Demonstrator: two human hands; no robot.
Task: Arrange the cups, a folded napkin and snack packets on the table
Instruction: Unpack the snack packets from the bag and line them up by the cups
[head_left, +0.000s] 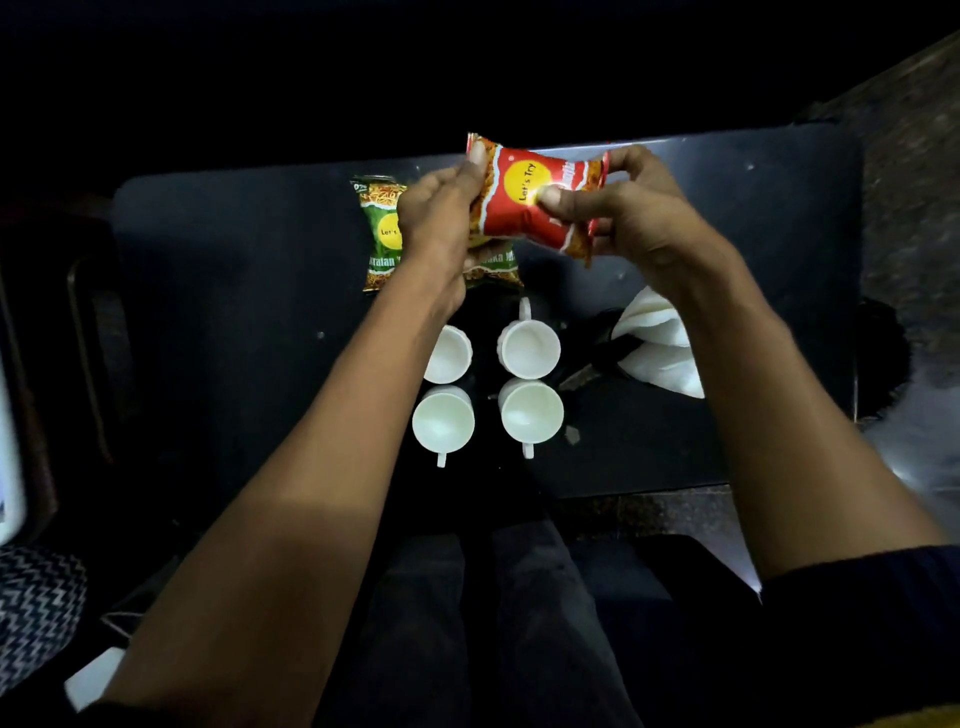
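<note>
Both my hands hold a red snack packet (524, 208) in the air above the far middle of the dark table (234, 270). My left hand (441, 213) pinches its left edge and my right hand (618, 208) pinches its right side, thumb on the front. Under my left hand lie green snack packets (382, 234), partly hidden. Nearer to me several white cups stand in a two-by-two block: back left (449, 353), back right (530, 348), front left (442, 423), front right (531, 413). A white napkin (660, 343) lies rumpled right of the cups, partly behind my right forearm.
A dark object (597, 358) lies between the cups and the napkin. My legs in dark trousers (519, 597) reach under the table's near edge. A patterned cushion (36, 608) sits at the lower left and speckled stone floor (914, 208) at the right.
</note>
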